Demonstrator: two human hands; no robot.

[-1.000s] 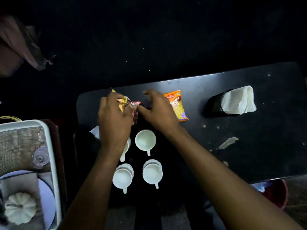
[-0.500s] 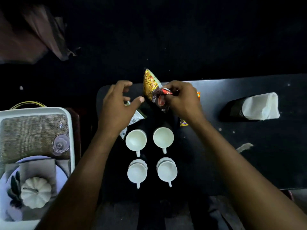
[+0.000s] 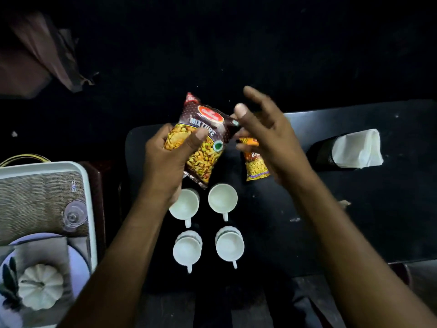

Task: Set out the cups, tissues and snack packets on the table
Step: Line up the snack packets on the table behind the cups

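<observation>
My left hand (image 3: pixel 165 162) grips a brown and yellow "Mixture" snack packet (image 3: pixel 203 143), held tilted above the far left end of the black table (image 3: pixel 354 209). My right hand (image 3: pixel 267 136) hovers just right of it, fingers spread and blurred, thumb near the packet's corner. Partly under that hand, an orange snack packet (image 3: pixel 256 164) lies on the table. Several white cups (image 3: pixel 222 198) stand in a square below the packets, handles toward me. White tissues (image 3: pixel 357 147) stick out of a black holder (image 3: pixel 322 153) on the right.
A white tray (image 3: pixel 47 165) at the left carries a woven mat, an upturned glass (image 3: pixel 73 216), a plate and a white pumpkin ornament (image 3: pixel 40 285). A brown cloth (image 3: pixel 45 50) hangs at the upper left. The surroundings are dark.
The Mixture packet passed from my right hand to my left and now faces up. My right hand let go and spread its fingers.
</observation>
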